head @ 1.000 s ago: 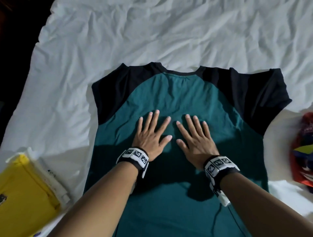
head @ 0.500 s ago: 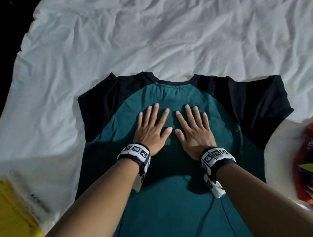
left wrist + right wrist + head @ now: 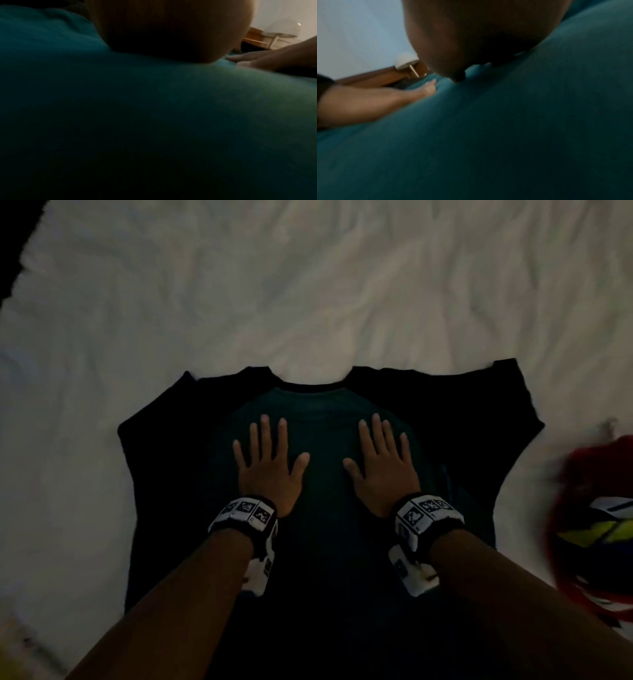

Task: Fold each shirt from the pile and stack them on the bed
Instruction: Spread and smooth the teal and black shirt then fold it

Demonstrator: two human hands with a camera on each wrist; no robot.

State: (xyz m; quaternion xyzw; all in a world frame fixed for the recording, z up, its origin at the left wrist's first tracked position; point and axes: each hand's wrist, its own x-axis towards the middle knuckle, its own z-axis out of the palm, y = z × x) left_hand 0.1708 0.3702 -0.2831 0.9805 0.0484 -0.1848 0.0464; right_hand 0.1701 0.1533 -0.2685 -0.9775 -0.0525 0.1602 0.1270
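Teal shirt (image 3: 325,542) lies flat under both hands — left hand (image 3: 269,470), right hand (image 3: 382,470).

Dim room: pale wall (image 3: 359,33), wooden furniture (image 3: 373,79), white-shaded lamp (image 3: 406,60).

**Teal shirt flat, pile at 3 o'clock**

Teal shirt (image 3: 329,542) with black sleeves lies spread flat on the white bed (image 3: 308,285), collar toward 12 o'clock, sleeves out at 9 and 3. Unfolded. Pile (image 3: 596,518) of red, yellow and white clothes sits bunched at 3 o'clock, blurred.
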